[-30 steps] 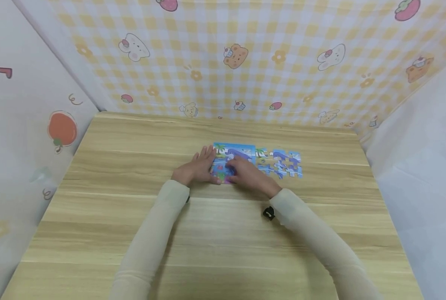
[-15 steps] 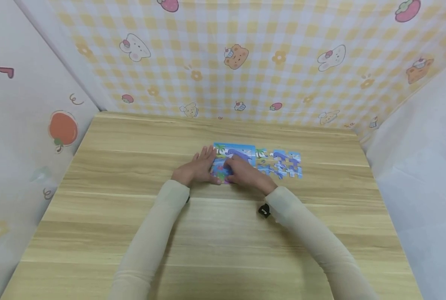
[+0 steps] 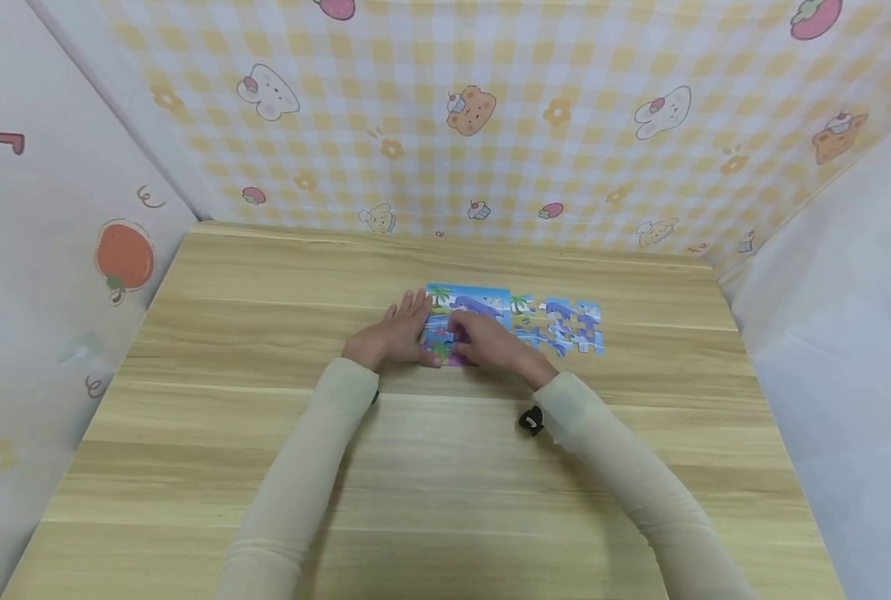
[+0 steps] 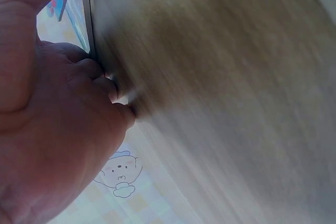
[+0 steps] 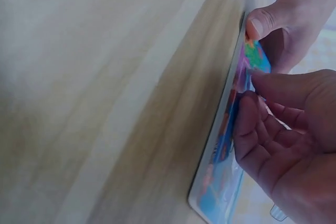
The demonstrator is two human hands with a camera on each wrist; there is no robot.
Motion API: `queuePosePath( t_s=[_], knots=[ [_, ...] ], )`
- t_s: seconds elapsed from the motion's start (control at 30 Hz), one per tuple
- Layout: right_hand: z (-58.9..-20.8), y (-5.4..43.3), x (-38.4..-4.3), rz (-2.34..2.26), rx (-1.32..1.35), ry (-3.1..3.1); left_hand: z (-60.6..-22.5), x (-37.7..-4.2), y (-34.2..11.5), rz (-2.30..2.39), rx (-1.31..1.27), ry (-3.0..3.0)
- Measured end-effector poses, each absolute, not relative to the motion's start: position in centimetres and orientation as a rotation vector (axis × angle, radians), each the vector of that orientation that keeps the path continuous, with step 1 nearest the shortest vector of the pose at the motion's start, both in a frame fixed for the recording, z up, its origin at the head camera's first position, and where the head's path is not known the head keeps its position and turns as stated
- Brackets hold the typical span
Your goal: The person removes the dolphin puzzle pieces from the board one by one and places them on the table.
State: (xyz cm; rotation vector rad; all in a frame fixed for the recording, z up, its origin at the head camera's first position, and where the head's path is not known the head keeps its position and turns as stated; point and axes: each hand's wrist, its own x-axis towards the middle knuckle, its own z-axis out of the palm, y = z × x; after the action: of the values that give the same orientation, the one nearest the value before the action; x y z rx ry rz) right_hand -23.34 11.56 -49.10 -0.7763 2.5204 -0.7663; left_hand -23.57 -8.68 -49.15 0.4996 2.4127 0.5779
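A puzzle board (image 3: 493,295) with a palm tree and a purple dolphin lies at the middle of the wooden table. My left hand (image 3: 394,335) rests along its left side, fingers extended and thumb at the lower-left corner. In the left wrist view, the fingers of my left hand (image 4: 58,114) reach along the board's edge. My right hand (image 3: 488,342) is over the board's lower middle. Thumb and index finger pinch a small puzzle piece at the board's surface, mostly hidden by the fingers. The right wrist view shows the curled fingers of the right hand (image 5: 294,135) against the colourful board.
Several loose puzzle pieces (image 3: 560,312), with dolphin and palm pictures, lie right beside the board. A yellow checked cloth (image 3: 415,183) with cartoon prints hangs behind the table (image 3: 445,467). White printed sheets border both sides.
My right hand has shifted slightly left, and its thumb and index finger now show a wider gap over the board. The left hand and the loose pieces have not moved.
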Motion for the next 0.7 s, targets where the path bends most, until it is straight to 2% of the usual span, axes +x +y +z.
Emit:
queuePosePath(
  t_s=[0.7],
  knots=[
    [-49.91,11.92,-23.12,-0.932,-0.705,2.596,-49.21,-23.61,-8.63,0.573,0.508,2.408]
  ],
)
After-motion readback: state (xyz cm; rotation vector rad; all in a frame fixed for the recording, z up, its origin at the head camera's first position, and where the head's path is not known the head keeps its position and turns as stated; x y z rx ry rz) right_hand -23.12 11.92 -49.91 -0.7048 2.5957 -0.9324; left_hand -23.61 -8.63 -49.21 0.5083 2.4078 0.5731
